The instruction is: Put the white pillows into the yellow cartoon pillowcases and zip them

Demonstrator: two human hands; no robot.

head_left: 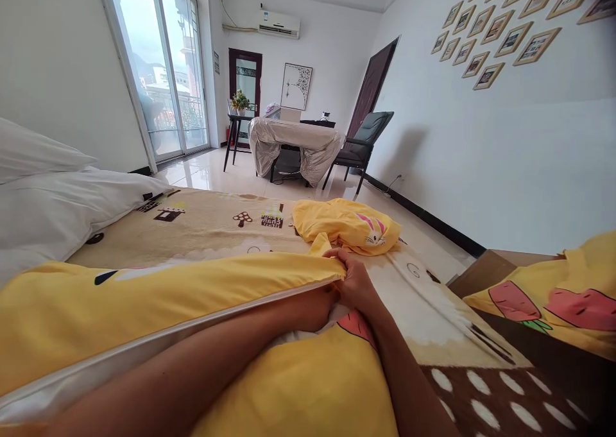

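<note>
A yellow fabric cover (pixel 192 289) with a pale inner side and a carrot print spreads across the near side of the bed, its long edge parted. My right hand (pixel 353 280) grips this edge at its right-hand corner, fingers wrapped over the cloth. Between the two yellow layers lies my left forearm, reaching from the lower left. At the same corner my left hand (pixel 310 310) is closed, close against the right one; its fingertips and whatever they hold are hidden. Just beyond both hands rests a bunched yellow cloth (pixel 337 222) with a rabbit print.
A beige and brown patterned blanket (pixel 216 222) covers the bed. White pillows (pixel 62 206) are piled at left. On the right, a cardboard box (pixel 500 267) has yellow carrot-print fabric (pixel 539 296) draped over it. Farther off stand a covered table (pixel 296 132) and a dark chair (pixel 366 145).
</note>
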